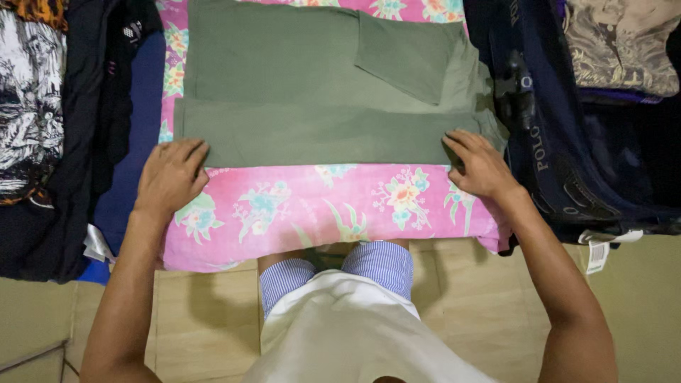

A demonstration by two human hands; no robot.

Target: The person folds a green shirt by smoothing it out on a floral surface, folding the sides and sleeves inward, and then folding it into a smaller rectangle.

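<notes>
Both hands, left hand (170,174) and right hand (477,164), pressed flat and empty on the green shirt's (319,92) near fold; uneven pressure risked skewing it.

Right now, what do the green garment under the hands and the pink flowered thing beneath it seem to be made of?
The green garment looks like soft matte knit, probably cotton jersey: it lies flat with limp folds and no shine. The pink flowered cloth seems a thin printed woven fabric, slightly smoother, stretched over something padded. Both hands, left hand and right hand, press the garment's near edge.
</notes>
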